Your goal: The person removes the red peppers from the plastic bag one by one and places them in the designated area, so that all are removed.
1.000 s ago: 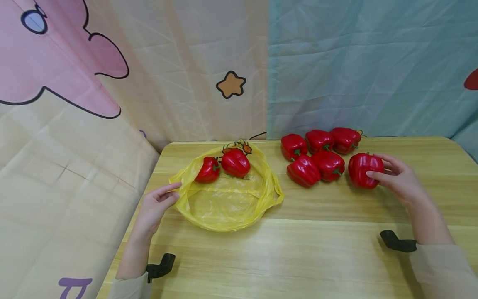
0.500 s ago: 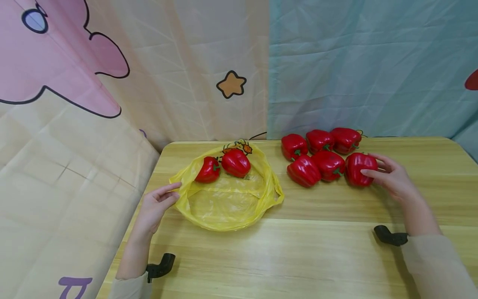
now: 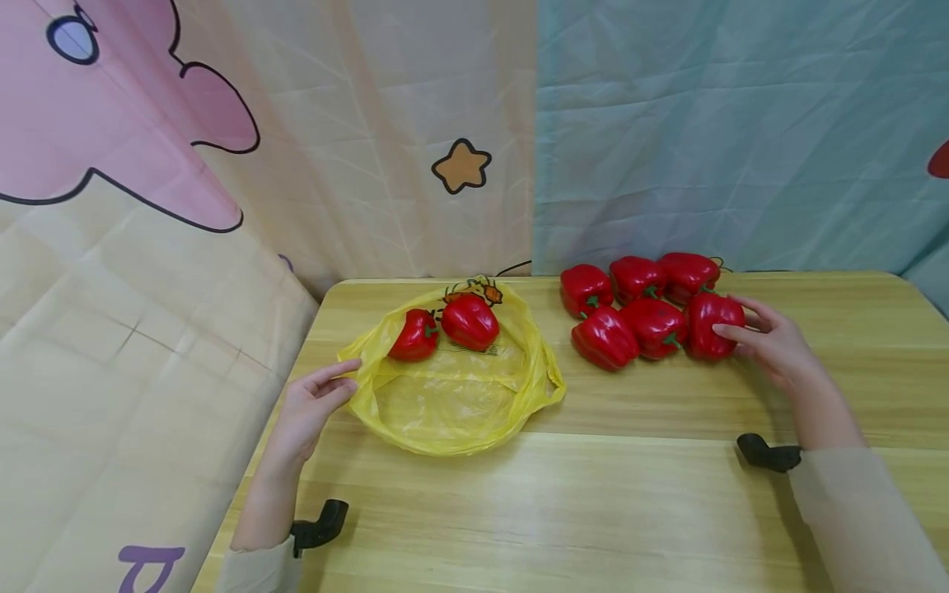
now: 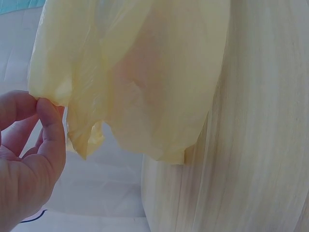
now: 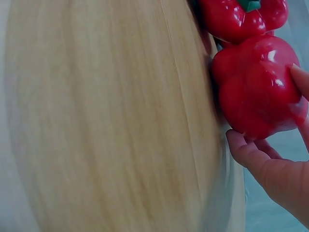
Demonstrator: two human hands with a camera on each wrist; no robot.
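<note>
Across the back hangs a printed fabric backdrop (image 3: 638,123), cream to one side and blue-green to the other, above a pale wooden worktop (image 3: 593,511). On the worktop lies a thin yellow plastic bag (image 3: 437,412), its mouth spread wide. The left hand (image 3: 311,412) pinches the bag's edge between thumb and fingers, just as it did a second ago. The right hand (image 3: 774,342), fingers parted to the width of its load, grips a glossy red bell pepper (image 3: 708,333). That pepper has shifted over the last second from apart to right beside the five other loose red peppers (image 3: 654,321), seemingly touching; I judge this completes the cluster outside the bag, three behind and three in front. Two more red peppers (image 3: 470,323) lie inside the bag. Smallest are the green stems (image 3: 671,339).
</note>
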